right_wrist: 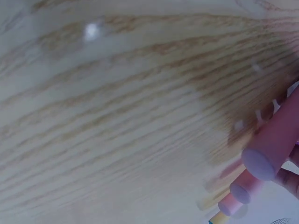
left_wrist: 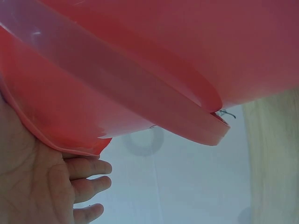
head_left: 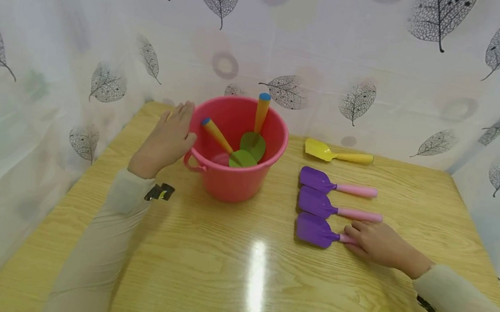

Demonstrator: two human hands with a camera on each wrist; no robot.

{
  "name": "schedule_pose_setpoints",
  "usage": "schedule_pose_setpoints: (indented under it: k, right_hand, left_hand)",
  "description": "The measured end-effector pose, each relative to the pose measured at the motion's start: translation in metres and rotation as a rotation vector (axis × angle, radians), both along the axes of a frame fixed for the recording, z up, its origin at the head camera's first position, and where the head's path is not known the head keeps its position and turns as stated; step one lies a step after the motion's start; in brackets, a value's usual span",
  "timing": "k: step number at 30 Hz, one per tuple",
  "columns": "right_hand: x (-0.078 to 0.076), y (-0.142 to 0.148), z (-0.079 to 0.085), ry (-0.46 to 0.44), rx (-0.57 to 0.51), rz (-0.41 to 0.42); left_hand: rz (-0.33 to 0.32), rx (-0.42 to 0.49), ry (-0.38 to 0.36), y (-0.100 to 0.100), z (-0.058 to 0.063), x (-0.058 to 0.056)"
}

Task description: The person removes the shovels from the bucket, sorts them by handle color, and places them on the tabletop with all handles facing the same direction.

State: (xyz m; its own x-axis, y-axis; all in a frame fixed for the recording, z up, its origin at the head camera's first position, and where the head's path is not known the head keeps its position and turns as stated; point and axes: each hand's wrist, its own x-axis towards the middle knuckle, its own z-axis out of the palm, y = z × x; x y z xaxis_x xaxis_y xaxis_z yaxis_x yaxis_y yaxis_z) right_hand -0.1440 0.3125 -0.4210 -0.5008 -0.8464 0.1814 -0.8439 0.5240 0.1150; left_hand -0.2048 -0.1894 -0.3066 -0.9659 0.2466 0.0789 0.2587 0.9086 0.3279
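Observation:
A pink plastic bucket (head_left: 238,182) stands on the wooden table with two toy shovels inside, their green blades (head_left: 242,159) down and yellow handles (head_left: 261,114) with blue ends up. My left hand (head_left: 165,137) rests against the bucket's left rim, palm to it and fingers straight, as the left wrist view also shows. To the right, three purple shovels with pink handles lie in a column. My right hand (head_left: 380,245) grips the pink handle of the nearest purple shovel (head_left: 314,230); that handle (right_wrist: 275,140) fills the right wrist view's edge, partly hiding the fingers.
Behind the purple shovels lies a yellow shovel (head_left: 319,149) with its handle pointing right. The other purple shovels (head_left: 316,202) lie just beyond the gripped one. A white curtain (head_left: 317,41) with leaf prints hangs along the back and sides of the table (head_left: 201,273).

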Motion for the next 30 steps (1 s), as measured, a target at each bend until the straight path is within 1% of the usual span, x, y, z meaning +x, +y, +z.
schedule_pose_setpoints:
  k: [6,9,12,16,23,30]
  right_hand:
    - [-0.003,-0.001,0.011,0.042,0.04,0.007]
    - [-0.006,-0.003,0.02,0.047,0.073,-0.012]
    - [-0.01,-0.006,0.032,0.031,0.121,-0.042]
    - [-0.017,-0.013,0.056,0.033,0.155,-0.047]
    - [-0.038,-0.036,0.105,0.105,0.114,-0.032]
    - [-0.061,-0.074,0.147,0.256,0.006,0.044]
  left_hand:
    - [-0.006,-0.009,0.01,0.001,0.001,0.001]
    - [-0.006,-0.011,0.017,0.001,0.001,0.001]
    - [-0.006,-0.01,0.024,0.001,0.001,0.002]
    - [-0.006,-0.003,0.022,0.001,0.001,0.002]
    - [-0.008,-0.009,0.023,0.0,0.001,0.002]
    - [-0.007,-0.003,0.003,0.001,0.002,0.002]
